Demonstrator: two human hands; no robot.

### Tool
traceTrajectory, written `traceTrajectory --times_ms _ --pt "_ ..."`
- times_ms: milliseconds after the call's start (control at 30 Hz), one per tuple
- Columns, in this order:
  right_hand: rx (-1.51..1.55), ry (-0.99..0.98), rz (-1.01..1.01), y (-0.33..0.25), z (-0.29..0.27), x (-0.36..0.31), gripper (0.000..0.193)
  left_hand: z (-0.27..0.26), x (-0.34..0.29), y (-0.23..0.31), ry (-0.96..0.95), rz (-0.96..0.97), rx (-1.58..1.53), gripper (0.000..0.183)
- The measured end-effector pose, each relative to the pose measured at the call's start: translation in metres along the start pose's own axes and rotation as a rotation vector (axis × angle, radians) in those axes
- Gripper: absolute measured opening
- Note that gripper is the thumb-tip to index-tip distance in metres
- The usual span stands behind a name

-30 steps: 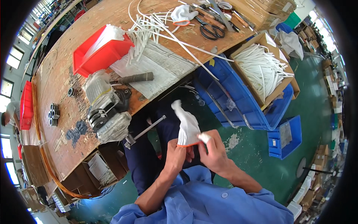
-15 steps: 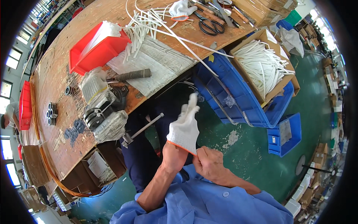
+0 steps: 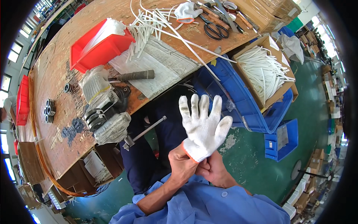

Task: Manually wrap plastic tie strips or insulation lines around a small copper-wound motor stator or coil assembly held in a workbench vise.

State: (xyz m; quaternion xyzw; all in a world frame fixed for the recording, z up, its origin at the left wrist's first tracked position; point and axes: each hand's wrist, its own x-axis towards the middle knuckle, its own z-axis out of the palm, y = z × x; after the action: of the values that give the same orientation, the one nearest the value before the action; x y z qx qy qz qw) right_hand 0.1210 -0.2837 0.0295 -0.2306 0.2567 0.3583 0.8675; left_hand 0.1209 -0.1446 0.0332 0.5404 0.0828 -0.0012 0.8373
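Note:
A white knit glove (image 3: 203, 128) with an orange cuff edge covers my left hand (image 3: 201, 130), whose fingers are spread and point away from me. Dark smudges mark its fabric. Bare skin of the same hand shows below the cuff. My bare right hand (image 3: 213, 168) is closed at the cuff, pinching its edge; its fingertips are partly hidden behind it. Left of my hands, a bench vise (image 3: 121, 99) wrapped in whitish cloth has a black ringed part (image 3: 96, 118) in it. The vise's metal bar (image 3: 149, 128) sticks out over my legs.
On the wooden bench (image 3: 59, 86) lie a red bin (image 3: 85, 56), white tubes (image 3: 147, 28), a wrapped-handled tool (image 3: 136, 75), black scissors (image 3: 216, 30), another white glove (image 3: 186, 13) and small black rings (image 3: 49, 110). Blue crates (image 3: 242, 97) and a tube-filled carton (image 3: 261, 71) stand right. A person (image 3: 9, 108) is at far left.
My gloved left hand has shifted right and turned, its fingers now spread wide instead of bunched. My right hand stays at the cuff, slightly lower and more behind it.

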Motion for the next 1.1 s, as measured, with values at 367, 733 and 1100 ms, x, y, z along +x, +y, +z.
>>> traceTrajectory --times_ms 367,733,1100 --pt "0.175 0.106 -0.490 -0.042 0.053 0.016 0.054 0.009 0.040 0.005 0.139 0.573 0.721 0.029" --pt "-0.242 0.102 -0.754 -0.034 0.010 0.049 0.041 0.005 0.024 -0.014 -0.101 0.570 0.743 0.026" --pt "-0.633 -0.150 -0.617 -0.077 0.060 0.044 0.054 0.017 0.018 -0.009 -0.235 0.640 0.708 0.024"
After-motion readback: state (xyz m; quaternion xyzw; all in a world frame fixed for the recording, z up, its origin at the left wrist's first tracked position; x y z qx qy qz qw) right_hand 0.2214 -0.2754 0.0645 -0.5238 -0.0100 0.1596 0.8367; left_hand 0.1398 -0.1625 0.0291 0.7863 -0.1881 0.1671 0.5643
